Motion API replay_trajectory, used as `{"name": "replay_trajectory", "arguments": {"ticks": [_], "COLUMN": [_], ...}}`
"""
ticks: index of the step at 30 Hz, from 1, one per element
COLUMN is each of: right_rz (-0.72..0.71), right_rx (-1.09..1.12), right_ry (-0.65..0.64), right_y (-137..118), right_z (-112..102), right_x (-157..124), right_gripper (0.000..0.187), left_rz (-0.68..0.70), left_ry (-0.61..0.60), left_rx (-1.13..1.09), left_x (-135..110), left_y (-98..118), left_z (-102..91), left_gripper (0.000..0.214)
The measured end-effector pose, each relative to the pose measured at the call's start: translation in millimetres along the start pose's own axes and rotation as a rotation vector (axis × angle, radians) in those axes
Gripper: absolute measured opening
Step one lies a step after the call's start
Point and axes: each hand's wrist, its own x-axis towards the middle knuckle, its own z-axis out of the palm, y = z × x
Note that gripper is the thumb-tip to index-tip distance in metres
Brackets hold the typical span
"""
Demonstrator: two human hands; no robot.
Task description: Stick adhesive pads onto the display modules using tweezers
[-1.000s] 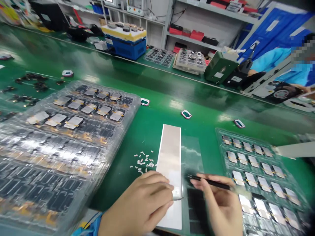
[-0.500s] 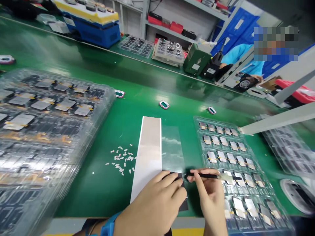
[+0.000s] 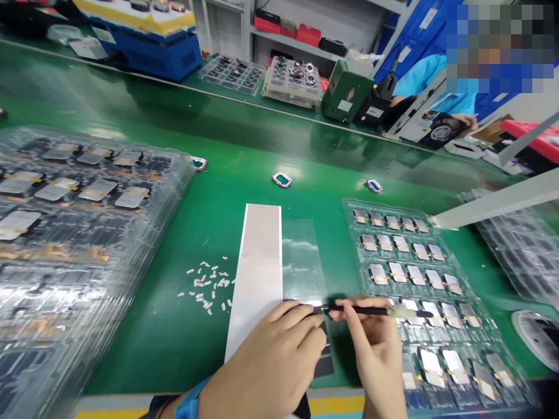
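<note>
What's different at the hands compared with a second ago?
The left hand has shifted rightward across the long pale strip; its fingertips now reach past the strip's right edge, by the dark pieces. Unchanged: the right hand grips the black pen-like tool, and white bits lie scattered left of the strip.

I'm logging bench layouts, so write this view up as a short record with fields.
Left hand: partly covers a pale strip; grip unclear
Right hand: grips a black tool, tip toward the left hand
Right of strip: clear sheet
Left of strip: loose white scraps
Left side: stacked trays
Right side: tray holding small flat parts
Surface: green bench
</note>
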Motion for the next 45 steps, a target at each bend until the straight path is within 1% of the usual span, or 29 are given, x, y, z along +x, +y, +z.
{"name": "replay_trajectory", "arguments": {"ticks": [5,9,11,13,14,16,18,19,21,23,26,30,34,38,45], "right_rz": [0.029,0.007,-0.022,-0.042,-0.049,-0.052,-0.058,-0.064,-0.09,-0.134,-0.233,-0.39,-0.519,-0.534,-0.513], "right_rx": [-0.034,-0.017,0.019,0.091,0.137,0.227,0.295,0.322,0.364,0.398,0.421,0.374,0.297,0.248,0.227], "right_ry": [0.023,0.051,0.088,0.149,0.178,0.191,0.135,0.088,-0.008,-0.063,-0.076,-0.102,-0.088,-0.077,-0.06], "right_y": [0,1,-1,-8,-13,-24,-35,-40,-48,-52,-56,-59,-57,-54,-52], "right_z": [2,1,0,1,4,14,31,41,61,78,94,105,111,115,118], "right_x": [-1,1,2,2,1,-3,-7,-9,-14,-19,-25,-31,-34,-34,-32], "right_gripper": [0.026,0.028,0.028,0.028,0.027,0.026,0.023,0.021,0.015,0.012,0.013,0.02,0.029,0.029,0.028], "left_rz": [-0.011,-0.01,-0.002,-0.034,-0.078,-0.204,-0.298,-0.317,-0.335,-0.368,-0.427,-0.391,-0.407,-0.434,-0.453], "left_ry": [0.009,0.008,0.007,0.029,0.071,0.205,0.348,0.393,0.427,0.428,0.406,0.335,0.326,0.328,0.291], "left_rx": [-0.019,-0.044,-0.079,-0.148,-0.186,-0.248,-0.267,-0.265,-0.254,-0.24,-0.288,-0.34,-0.253,-0.193,-0.26], "left_x": [0,2,3,1,-1,-7,-15,-19,-26,-31,-33,-32,-32,-32,-35], "left_y": [1,1,1,1,0,-2,-6,-8,-11,-13,-15,-20,-27,-29,-27], "left_z": [-1.7,-1.8,-3.8,-8.6,-11.9,-19.8,-27.7,-31.1,-36.1,-39.1,-42.3,-45.7,-42.8,-38.9,-41.1], "left_gripper": [0.015,0.015,0.014,0.012,0.011,0.014,0.018,0.02,0.02,0.018,0.007,0.028,0.043,0.052,0.054]}}
